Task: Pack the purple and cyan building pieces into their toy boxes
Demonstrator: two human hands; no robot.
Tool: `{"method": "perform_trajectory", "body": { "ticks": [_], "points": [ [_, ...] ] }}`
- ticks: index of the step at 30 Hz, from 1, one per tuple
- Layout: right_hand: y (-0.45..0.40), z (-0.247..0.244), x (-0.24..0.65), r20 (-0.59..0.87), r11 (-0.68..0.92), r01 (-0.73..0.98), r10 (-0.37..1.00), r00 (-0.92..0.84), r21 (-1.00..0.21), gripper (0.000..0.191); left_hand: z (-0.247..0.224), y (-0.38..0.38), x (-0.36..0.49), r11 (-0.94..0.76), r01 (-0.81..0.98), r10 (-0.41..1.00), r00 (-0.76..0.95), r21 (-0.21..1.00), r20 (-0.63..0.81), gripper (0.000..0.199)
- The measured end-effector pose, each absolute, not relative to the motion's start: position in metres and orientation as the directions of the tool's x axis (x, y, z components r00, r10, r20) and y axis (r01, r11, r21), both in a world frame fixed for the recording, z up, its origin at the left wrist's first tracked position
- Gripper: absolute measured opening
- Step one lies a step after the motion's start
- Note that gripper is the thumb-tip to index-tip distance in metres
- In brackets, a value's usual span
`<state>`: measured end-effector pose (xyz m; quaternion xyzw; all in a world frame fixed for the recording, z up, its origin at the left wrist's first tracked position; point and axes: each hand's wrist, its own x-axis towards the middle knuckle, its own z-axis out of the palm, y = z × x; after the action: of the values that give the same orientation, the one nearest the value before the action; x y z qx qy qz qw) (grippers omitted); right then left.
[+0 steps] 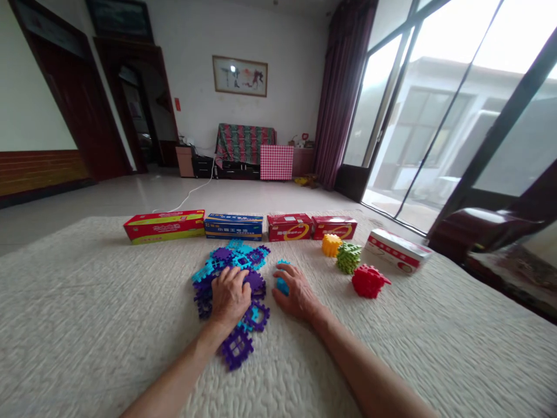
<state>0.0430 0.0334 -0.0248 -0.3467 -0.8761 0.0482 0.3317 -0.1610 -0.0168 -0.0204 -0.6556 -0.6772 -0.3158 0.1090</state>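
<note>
Forearms come up from the bottom edge of my head-camera feed, palms down over a cream textured cover [130, 325]. Nearest, just on the near side of the left hand, lies a flat purple lattice tile [230, 357] with toothed edges. The left hand [230, 294] rests on a loose heap of interlocking tiles [256, 281], purple and turquoise, fingers slightly bent and a little apart; from here I cannot tell whether it grips one. The right hand [300, 291], just beside the heap, is curled around a blue block [283, 285], mostly hidden by the fingers; I cannot judge how firmly.

To the right of the right hand, three toothed blocks run diagonally away from me: a red one [366, 281] with a piece jutting out, a green one [348, 258], then a yellow one [331, 245]. Beyond them, further right, a white-and-red box [398, 251] sits at an angle.

Past both hands stands a row of cartons: red and yellow-green [165, 227], blue [234, 227], and two red ones. Farther off, across a pale floor [239, 194], I see a cloth-draped cabinet [246, 142] and a framed picture [241, 76].
</note>
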Motion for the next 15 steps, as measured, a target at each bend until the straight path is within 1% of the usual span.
{"method": "perform_trajectory", "body": {
  "ticks": [2,4,6,8,10,12,15],
  "points": [
    [0.033,-0.026,0.044,0.553,0.747,0.580,0.647,-0.525,-0.324,0.036,-0.008,-0.008,-0.172,-0.108,0.952,0.828,-0.073,0.286,0.556,0.028],
    [0.033,-0.026,0.044,0.534,0.738,0.583,0.661,-0.527,-0.338,0.036,0.004,0.004,-0.187,-0.107,0.949,0.835,-0.076,0.296,0.545,0.029],
    [0.034,-0.025,0.044,0.510,0.731,0.585,0.673,-0.536,-0.350,0.032,0.015,0.019,-0.203,-0.028,0.948,0.859,-0.140,0.318,0.492,0.032],
    [0.035,-0.025,0.044,0.498,0.727,0.584,0.680,-0.538,-0.362,0.029,0.023,0.034,-0.216,0.117,0.933,0.885,-0.253,0.340,0.390,0.035],
    [0.036,-0.026,0.043,0.495,0.721,0.584,0.687,-0.532,-0.372,0.027,0.027,0.052,-0.224,0.213,0.922,0.905,-0.311,0.323,0.290,0.038],
    [0.037,-0.027,0.043,0.491,0.717,0.585,0.692,-0.530,-0.379,0.025,0.028,0.070,-0.227,0.224,0.930,0.925,-0.298,0.292,0.238,0.042],
    [0.036,-0.026,0.043,0.477,0.709,0.591,0.701,-0.530,-0.386,0.023,0.026,0.096,-0.226,0.204,0.942,0.943,-0.262,0.267,0.205,0.044]
  ]
}}
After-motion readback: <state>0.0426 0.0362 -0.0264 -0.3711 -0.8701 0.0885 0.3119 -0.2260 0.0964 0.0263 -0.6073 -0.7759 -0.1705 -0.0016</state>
